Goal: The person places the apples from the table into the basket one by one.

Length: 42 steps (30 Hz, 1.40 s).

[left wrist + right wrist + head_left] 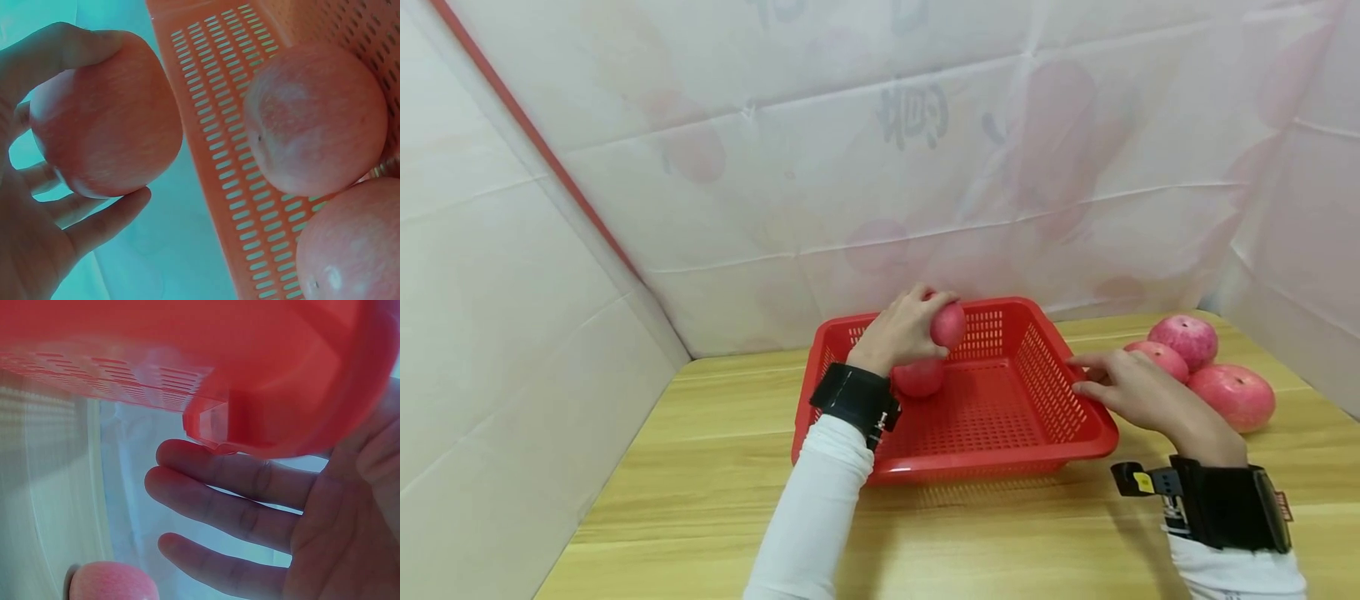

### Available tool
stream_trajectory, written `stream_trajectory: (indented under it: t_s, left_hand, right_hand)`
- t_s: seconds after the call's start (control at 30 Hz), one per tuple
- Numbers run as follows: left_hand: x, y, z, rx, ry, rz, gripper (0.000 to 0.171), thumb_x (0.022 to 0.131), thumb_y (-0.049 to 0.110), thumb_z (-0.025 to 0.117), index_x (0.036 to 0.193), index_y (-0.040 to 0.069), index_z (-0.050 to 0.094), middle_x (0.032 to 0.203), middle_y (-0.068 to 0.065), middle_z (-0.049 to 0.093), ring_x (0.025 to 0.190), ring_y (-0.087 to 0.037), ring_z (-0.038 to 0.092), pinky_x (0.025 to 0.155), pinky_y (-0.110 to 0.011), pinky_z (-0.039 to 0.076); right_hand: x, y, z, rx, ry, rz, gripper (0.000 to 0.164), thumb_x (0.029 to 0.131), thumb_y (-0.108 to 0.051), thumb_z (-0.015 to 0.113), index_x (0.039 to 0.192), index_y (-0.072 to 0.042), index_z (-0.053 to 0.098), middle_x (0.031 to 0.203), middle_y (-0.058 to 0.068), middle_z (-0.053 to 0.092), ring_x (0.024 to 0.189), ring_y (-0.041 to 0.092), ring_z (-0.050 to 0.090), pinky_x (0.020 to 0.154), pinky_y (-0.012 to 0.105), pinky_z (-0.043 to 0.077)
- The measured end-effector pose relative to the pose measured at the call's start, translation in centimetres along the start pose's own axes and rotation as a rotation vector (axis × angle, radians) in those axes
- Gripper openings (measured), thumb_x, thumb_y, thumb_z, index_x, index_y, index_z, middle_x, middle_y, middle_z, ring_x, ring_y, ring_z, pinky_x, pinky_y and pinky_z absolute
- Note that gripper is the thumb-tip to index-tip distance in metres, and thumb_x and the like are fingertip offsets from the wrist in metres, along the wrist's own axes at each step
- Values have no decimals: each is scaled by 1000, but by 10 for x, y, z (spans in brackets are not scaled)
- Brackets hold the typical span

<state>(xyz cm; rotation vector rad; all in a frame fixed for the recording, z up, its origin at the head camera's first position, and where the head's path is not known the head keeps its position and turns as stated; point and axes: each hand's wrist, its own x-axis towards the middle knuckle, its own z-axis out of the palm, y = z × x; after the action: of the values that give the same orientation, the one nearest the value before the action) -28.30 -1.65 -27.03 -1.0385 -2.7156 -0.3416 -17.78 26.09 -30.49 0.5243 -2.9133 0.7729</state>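
My left hand (904,329) holds a red apple (948,325) above the left part of a red plastic basket (992,454). In the left wrist view, the thumb and fingers curve around this apple (109,119). Beneath it, an apple (919,377) sits in the basket; the left wrist view shows two there, an upper apple (317,119) and a lower apple (356,244). At the basket's right rim, my right hand (1123,387) grips the edge with thumb and forefinger. Seen from the right wrist, the other fingers (225,519) extend below the rim.
Several things stand on the wooden table (700,467). Right of the basket, three apples lie close together: a back apple (1184,339), a front apple (1234,397) and one partly hidden apple (1161,358). A pale printed sheet (820,192) hangs behind the table.
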Motion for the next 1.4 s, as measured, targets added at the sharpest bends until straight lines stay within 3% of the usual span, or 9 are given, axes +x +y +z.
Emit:
stream_trajectory:
  t_s: [0.73, 1.03, 1.4]
  left_hand:
    - [12, 12, 19, 56, -16, 40, 70, 67, 34, 76, 129, 25, 45, 116, -4, 46, 97, -19, 47, 77, -36, 50]
    - [14, 12, 29, 36, -82, -1, 71, 67, 33, 76, 129, 28, 43, 120, -4, 44, 99, -19, 45, 74, -37, 51]
    - [21, 18, 28, 48, -124, 6, 72, 67, 34, 76, 131, 28, 43, 123, -5, 44, 102, -19, 44, 75, -37, 51]
  right_hand:
    - [-2, -1, -1, -5, 8, -14, 35, 81, -7, 63, 111, 9, 56, 85, 14, 66, 71, 17, 60, 61, 40, 55]
    - [-4, -1, -1, -14, 13, -19, 35, 81, -7, 63, 112, 8, 56, 83, 11, 66, 72, 17, 60, 62, 40, 54]
    - [-2, -2, -2, -5, 2, -12, 36, 81, -7, 62, 113, 8, 55, 84, 12, 66, 71, 17, 60, 61, 39, 54]
